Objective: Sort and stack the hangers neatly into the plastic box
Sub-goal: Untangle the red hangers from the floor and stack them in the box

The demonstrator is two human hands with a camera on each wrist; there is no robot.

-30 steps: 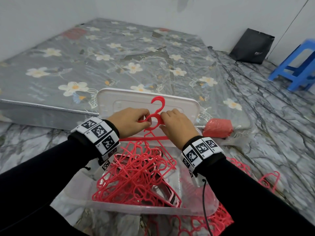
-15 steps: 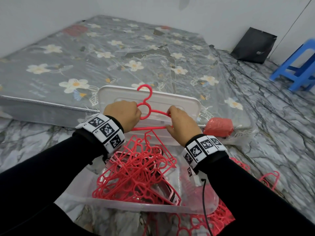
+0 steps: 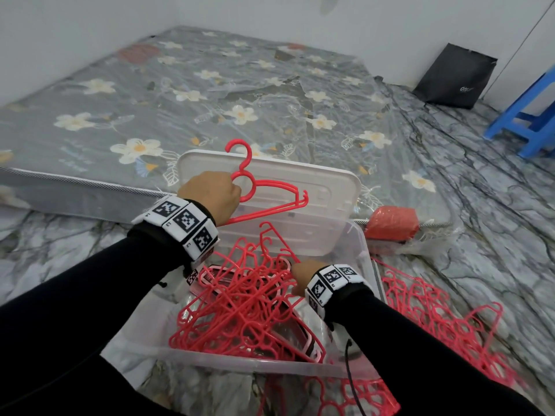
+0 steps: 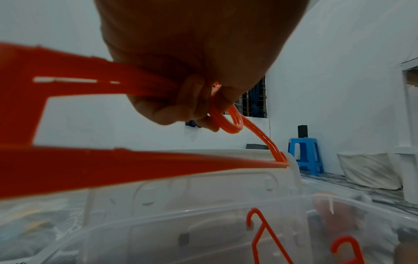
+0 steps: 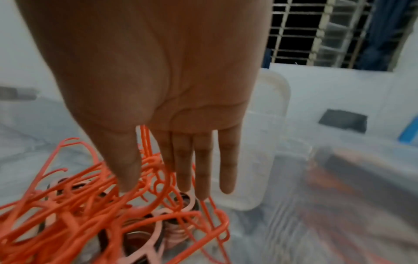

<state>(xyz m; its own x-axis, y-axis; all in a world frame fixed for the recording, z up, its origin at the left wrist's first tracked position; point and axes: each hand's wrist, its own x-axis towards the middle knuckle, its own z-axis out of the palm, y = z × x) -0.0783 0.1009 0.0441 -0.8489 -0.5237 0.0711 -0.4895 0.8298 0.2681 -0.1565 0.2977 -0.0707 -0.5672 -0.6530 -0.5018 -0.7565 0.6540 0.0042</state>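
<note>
My left hand [image 3: 211, 196] grips a small aligned bundle of red hangers [image 3: 271, 192] by the neck, held upright above the far end of the clear plastic box [image 3: 249, 360]; in the left wrist view the fingers [image 4: 192, 100] curl round the hangers [image 4: 233, 121]. A tangled heap of red hangers [image 3: 240, 301] fills the box. My right hand [image 3: 301, 276] reaches down into the heap's right side. The right wrist view shows its fingers [image 5: 203, 164] straight, tips touching the tangled hangers [image 5: 90, 205], holding nothing.
The white box lid [image 3: 315, 190] leans behind the box against a floral mattress [image 3: 180, 100]. More red hangers [image 3: 435, 319] lie on the marble floor at right. A red bundle [image 3: 392, 222], a black bag [image 3: 453, 76] and a blue stool [image 3: 528, 121] stand further right.
My right hand let go of the held hangers and dropped into the box's heap. The left hand keeps the bundle alone, shifted slightly left.
</note>
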